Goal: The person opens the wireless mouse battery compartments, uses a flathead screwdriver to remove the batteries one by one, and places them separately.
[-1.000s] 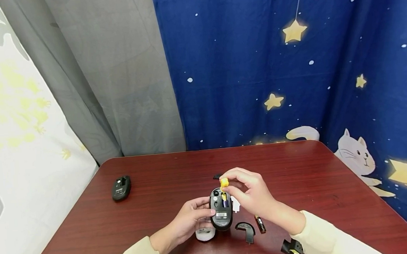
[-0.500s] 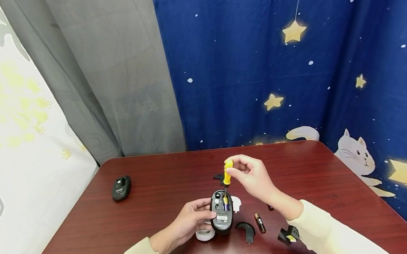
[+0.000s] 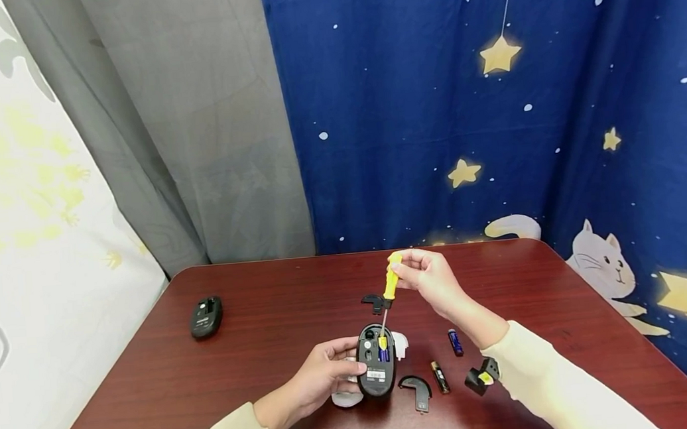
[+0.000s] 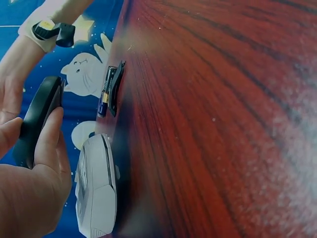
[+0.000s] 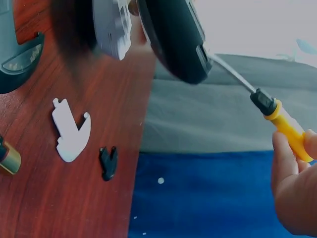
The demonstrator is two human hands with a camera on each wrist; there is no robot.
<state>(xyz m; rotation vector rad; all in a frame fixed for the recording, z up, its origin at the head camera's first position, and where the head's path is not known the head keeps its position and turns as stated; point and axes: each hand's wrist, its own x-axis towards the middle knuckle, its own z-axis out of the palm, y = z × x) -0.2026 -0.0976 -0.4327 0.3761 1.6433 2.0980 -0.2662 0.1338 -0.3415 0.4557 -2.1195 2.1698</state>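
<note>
My left hand (image 3: 321, 375) grips a black computer mouse (image 3: 376, 385) with its underside up and its battery bay uncovered. A blue-and-yellow battery (image 3: 384, 352) lies in that bay. Between thumb and fingers of my right hand (image 3: 435, 284) is a screwdriver (image 3: 393, 281) with a yellow handle. Its metal shaft (image 5: 233, 74) slants down to the bay end of the mouse, the tip at the battery's upper end. In the left wrist view the mouse is seen edge-on, held above a white mouse (image 4: 96, 188) on the table.
Around the hands lie a white cover (image 3: 400, 345), a black cover (image 3: 417, 393) and a smaller black cover (image 3: 372, 301). Two loose batteries, one dark (image 3: 440, 377) and one blue (image 3: 455, 342), lie to the right. Another black mouse (image 3: 206, 317) sits far left on the table (image 3: 254, 300).
My right hand has risen and moved away from the mouse, and the screwdriver has swung from nearly end-on to a clear slant. The blue loose battery has come into view. The left hand has barely moved.
</note>
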